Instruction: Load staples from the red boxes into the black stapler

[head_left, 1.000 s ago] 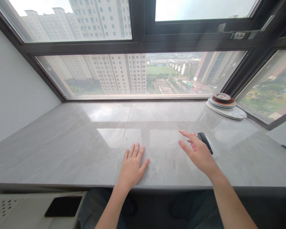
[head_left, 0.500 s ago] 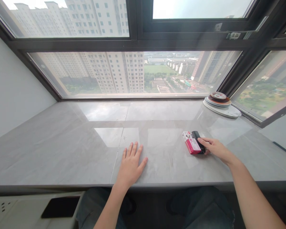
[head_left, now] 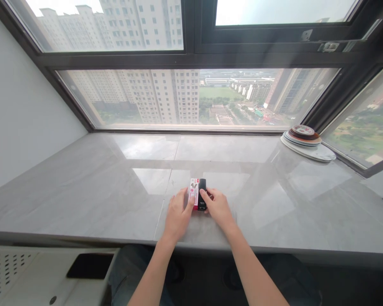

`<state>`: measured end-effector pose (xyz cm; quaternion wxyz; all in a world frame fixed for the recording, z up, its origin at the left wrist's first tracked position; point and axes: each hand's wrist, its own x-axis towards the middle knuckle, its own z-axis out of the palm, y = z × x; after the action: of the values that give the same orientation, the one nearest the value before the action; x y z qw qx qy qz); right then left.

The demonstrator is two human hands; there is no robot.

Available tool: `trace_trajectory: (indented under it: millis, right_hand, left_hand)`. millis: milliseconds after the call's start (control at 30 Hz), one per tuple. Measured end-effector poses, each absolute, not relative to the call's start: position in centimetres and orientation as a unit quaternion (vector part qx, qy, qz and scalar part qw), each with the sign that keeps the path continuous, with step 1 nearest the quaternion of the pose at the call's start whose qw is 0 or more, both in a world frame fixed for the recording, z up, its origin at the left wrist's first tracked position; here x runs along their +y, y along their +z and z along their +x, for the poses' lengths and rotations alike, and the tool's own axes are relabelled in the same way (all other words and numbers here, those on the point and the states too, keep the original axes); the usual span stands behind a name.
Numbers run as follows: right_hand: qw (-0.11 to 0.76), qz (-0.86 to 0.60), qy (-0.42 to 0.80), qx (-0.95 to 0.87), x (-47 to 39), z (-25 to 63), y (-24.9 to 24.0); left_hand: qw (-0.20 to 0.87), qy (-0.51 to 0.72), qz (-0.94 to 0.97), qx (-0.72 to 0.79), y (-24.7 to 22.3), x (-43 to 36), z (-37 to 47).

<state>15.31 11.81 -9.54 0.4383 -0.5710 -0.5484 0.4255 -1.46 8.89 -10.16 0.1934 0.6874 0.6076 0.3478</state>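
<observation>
At the middle of the counter, a small white-and-red box (head_left: 193, 187) and a black stapler (head_left: 202, 185) lie side by side, touching, with their long sides pointing away from me. My left hand (head_left: 178, 214) holds the box from the left, its thumb on the near part of the top. My right hand (head_left: 219, 208) grips the stapler from the right, thumb on top and fingers curled along its side. Fingers cover part of both items.
The grey stone counter (head_left: 98, 187) runs up to a dark-framed window (head_left: 191, 61). A stack of round plates or coasters (head_left: 306, 142) sits in the far right corner. Below the front edge at left, a dark flat slab (head_left: 89, 265) lies on a white surface (head_left: 22, 293).
My right hand has brought the box and stapler leftward to the counter's middle. My left hand, flat on the counter before, now holds the box. The view has shifted slightly.
</observation>
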Motion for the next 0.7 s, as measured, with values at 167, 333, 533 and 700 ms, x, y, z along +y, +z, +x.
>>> trace_trajectory:
  millis: [167, 333, 533, 700]
  right_hand:
    - [0.438, -0.588, 0.387, -0.56, 11.2, 14.7, -9.4]
    - [0.441, -0.606, 0.387, -0.537, 10.4, 18.6, -10.1]
    - [0.456, -0.599, 0.382, -0.536, 9.5, 19.7, -10.6]
    - [0.459, -0.603, 0.382, -0.529, 9.4, 19.5, -10.3]
  left_hand:
    - [0.114, 0.389, 0.637, 0.655, -9.3, 9.7, 0.0]
    - [0.107, 0.348, 0.635, 0.681, -9.3, 9.7, 0.4]
    - [0.071, 0.338, 0.651, 0.676, -8.2, 11.6, -3.6]
    - [0.065, 0.302, 0.628, 0.714, -7.2, 16.6, -7.9]
